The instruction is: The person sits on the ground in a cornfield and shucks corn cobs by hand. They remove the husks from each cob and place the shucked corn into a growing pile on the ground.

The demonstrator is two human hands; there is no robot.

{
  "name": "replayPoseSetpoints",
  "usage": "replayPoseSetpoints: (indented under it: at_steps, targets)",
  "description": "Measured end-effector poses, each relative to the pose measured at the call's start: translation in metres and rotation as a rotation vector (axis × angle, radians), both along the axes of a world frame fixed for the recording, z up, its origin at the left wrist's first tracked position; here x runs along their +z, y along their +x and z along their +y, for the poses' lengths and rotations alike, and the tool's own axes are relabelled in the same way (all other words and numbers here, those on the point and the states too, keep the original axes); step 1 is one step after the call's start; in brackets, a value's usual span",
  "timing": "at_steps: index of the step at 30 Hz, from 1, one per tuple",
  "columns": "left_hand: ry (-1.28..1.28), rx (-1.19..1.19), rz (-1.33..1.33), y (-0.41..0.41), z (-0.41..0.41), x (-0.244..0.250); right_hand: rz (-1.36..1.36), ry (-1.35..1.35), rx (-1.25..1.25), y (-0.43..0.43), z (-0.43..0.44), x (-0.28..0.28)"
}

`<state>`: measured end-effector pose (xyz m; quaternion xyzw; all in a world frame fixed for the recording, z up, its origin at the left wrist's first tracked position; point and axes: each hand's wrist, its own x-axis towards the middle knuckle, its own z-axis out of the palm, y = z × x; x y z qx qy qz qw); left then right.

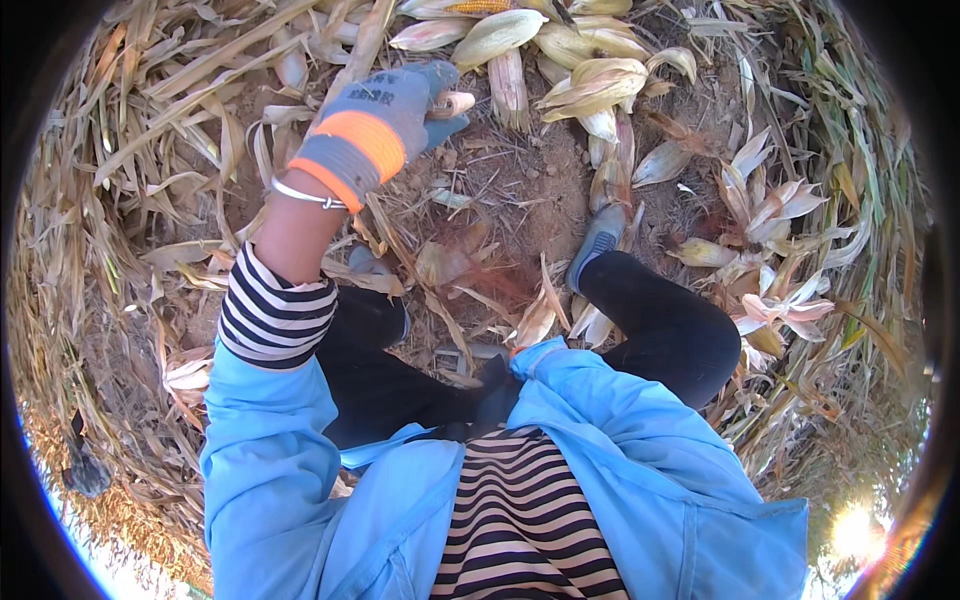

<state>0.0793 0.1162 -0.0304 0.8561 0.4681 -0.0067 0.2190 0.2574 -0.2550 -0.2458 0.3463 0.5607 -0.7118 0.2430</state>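
My left hand (pixel 424 105), in a grey glove with orange bands, reaches out over the ground at upper left. Its fingers curl around a short pale stub (pixel 451 105); whether this is a piece of corn stalk or a wooden handle, I cannot tell. Just beyond the fingertips lies an ear of corn in its pale husk (pixel 501 36). My right hand (pixel 496 386), in a dark grey glove, is low between my thighs. The blue sleeve hides part of it, and its fingers cannot be made out.
More husked-over ears (pixel 600 84) lie at the top, one with yellow kernels (pixel 480 7) bare. Opened husks (pixel 784 307) litter the right side. Dry corn stalks (pixel 142 150) are heaped at left. My shoe (pixel 596 244) rests on the soil (pixel 517 184).
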Motion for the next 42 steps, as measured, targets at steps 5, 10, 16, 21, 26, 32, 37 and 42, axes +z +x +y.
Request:
replayPoseSetpoints:
  at_steps: [5,10,16,21,26,32,37,42]
  targets:
    - [-0.019,-0.005,-0.154,0.0,0.034,-0.036,0.021,-0.054,0.024,0.001,0.02,-0.001]
    - [-0.054,-0.009,-0.123,-0.008,0.073,-0.063,0.055,-0.078,0.042,0.0,0.035,0.013]
    - [-0.06,0.005,-0.263,-0.013,0.083,-0.065,0.125,-0.051,0.117,-0.001,0.034,0.042]
    - [-0.26,0.103,-0.242,-0.021,0.08,-0.053,0.179,0.049,0.19,-0.01,0.031,0.062]
    - [-0.254,0.086,-0.295,-0.027,0.083,-0.056,0.09,-0.027,-0.048,-0.001,0.098,0.073]
    - [-0.135,0.015,-0.195,-0.032,0.109,-0.056,-0.005,-0.02,-0.16,0.009,0.148,0.051]
    - [-0.008,0.007,-0.191,-0.033,0.128,-0.04,-0.034,0.018,-0.022,0.009,0.169,0.032]
    - [-0.042,-0.019,-0.076,-0.023,0.127,-0.027,-0.057,0.034,0.02,0.007,0.181,0.033]
